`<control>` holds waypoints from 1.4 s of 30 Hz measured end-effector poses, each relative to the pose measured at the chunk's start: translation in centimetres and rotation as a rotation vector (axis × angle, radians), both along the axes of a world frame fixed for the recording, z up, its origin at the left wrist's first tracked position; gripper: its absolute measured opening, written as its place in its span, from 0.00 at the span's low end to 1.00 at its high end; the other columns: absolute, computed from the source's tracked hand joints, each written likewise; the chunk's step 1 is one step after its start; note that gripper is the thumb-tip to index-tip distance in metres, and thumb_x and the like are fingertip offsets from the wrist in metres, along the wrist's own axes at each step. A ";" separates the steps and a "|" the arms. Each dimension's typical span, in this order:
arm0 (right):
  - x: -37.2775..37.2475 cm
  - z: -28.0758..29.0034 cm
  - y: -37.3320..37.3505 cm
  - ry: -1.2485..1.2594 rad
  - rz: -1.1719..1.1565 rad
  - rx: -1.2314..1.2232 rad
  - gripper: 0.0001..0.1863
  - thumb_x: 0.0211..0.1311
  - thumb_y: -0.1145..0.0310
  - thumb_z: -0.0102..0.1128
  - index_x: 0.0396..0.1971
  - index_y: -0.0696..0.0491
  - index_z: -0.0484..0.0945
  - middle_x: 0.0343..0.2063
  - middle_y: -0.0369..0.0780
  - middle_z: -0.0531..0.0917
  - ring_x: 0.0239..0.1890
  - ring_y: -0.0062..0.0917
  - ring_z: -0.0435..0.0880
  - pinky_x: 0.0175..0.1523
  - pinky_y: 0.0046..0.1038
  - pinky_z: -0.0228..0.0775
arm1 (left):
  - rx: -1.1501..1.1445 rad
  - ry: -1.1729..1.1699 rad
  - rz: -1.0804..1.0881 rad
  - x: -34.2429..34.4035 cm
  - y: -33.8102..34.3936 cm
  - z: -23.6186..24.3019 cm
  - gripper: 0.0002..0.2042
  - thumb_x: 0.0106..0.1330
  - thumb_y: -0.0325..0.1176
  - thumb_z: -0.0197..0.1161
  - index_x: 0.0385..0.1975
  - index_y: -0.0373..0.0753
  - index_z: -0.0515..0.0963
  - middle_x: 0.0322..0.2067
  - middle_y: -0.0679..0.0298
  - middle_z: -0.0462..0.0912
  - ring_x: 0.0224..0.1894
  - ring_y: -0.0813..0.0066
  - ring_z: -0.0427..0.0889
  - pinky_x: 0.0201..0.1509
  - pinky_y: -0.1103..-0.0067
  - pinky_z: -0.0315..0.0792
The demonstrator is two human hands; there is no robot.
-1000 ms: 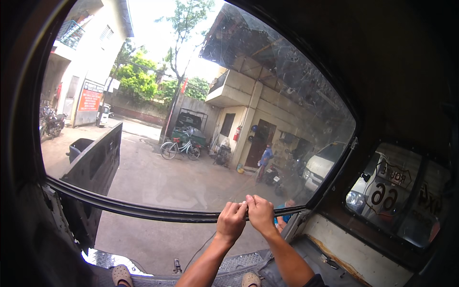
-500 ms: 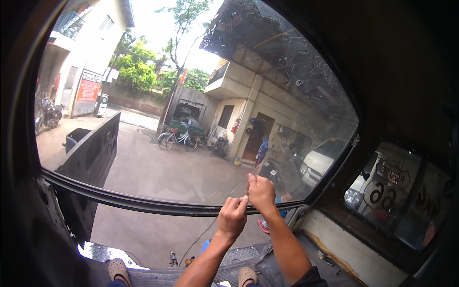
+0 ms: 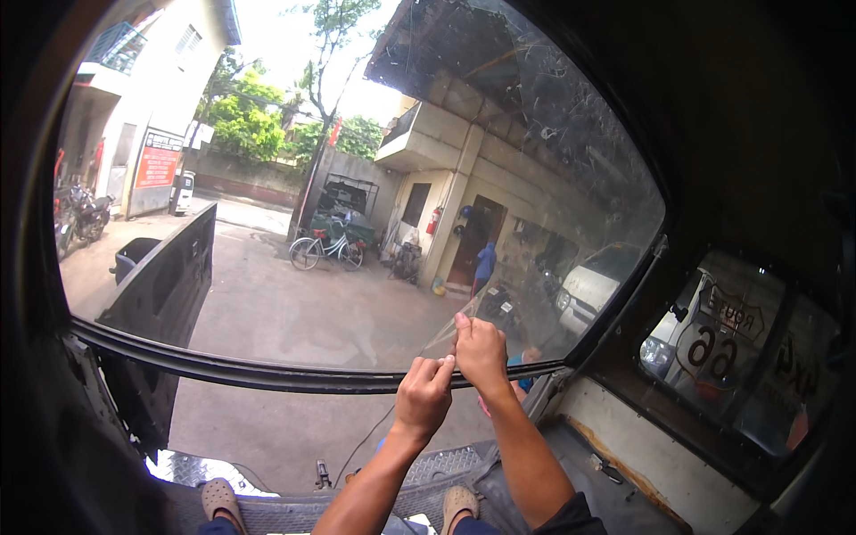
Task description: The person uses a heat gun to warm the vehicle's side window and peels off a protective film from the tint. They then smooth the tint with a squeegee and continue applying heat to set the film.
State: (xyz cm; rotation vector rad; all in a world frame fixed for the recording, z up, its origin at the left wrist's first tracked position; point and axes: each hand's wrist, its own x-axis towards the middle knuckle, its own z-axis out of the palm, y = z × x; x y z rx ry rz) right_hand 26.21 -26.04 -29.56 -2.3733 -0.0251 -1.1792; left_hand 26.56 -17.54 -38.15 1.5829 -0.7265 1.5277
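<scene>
My left hand (image 3: 421,399) is closed at the lower black rubber-edged rim (image 3: 223,361) of a large glass pane (image 3: 321,294). My right hand (image 3: 480,355) is closed just above and right of it, thumb upward against the glass, their fingertips close together. A thin pale strand (image 3: 443,334) shows by my fingers; whether they grip it is hard to tell. Scratches and haze mark the pane's upper right.
I am inside a vehicle, my sandalled feet (image 3: 218,504) on its step (image 3: 312,513). A side window (image 3: 740,348) is at right. Outside are an open tailgate-like panel (image 3: 160,294), a bicycle (image 3: 325,251), a white van (image 3: 590,294), a person in blue (image 3: 484,263) and another partly hidden person (image 3: 519,385).
My right hand has risen above my left, which has shifted slightly up and left in the picture. The whole view has shifted a little. The person in blue outside has moved.
</scene>
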 end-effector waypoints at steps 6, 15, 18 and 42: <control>0.0 -0.2 0.1 -0.021 -0.011 0.022 0.24 0.64 0.56 0.46 0.16 0.59 0.77 0.14 0.46 0.78 0.23 0.40 0.80 0.32 0.37 0.69 | -0.033 -0.017 0.000 -0.2 0.3 0.2 0.07 0.51 0.21 0.62 0.31 0.36 0.79 0.21 0.63 0.74 0.25 0.67 0.74 0.28 0.75 0.71; 0.1 -0.4 0.2 -0.031 -0.039 0.026 0.24 0.64 0.56 0.46 0.16 0.58 0.77 0.13 0.45 0.78 0.22 0.39 0.80 0.32 0.37 0.70 | -0.022 -0.009 -0.001 -0.2 0.3 0.2 0.07 0.51 0.20 0.62 0.30 0.36 0.79 0.21 0.63 0.74 0.25 0.67 0.74 0.28 0.75 0.71; 0.1 -0.5 0.1 -0.030 -0.034 0.040 0.24 0.65 0.56 0.46 0.16 0.58 0.77 0.13 0.45 0.78 0.21 0.39 0.80 0.32 0.36 0.70 | -0.017 -0.014 -0.002 -0.2 0.3 0.2 0.07 0.51 0.20 0.62 0.30 0.36 0.79 0.21 0.63 0.74 0.25 0.67 0.74 0.27 0.75 0.71; 0.0 -1.0 -0.1 -0.050 0.015 0.094 0.24 0.64 0.56 0.46 0.16 0.59 0.75 0.12 0.44 0.78 0.20 0.36 0.79 0.30 0.35 0.69 | 0.015 -0.012 -0.015 -0.4 0.4 -0.1 0.08 0.52 0.21 0.59 0.33 0.34 0.77 0.22 0.62 0.73 0.26 0.67 0.74 0.29 0.75 0.72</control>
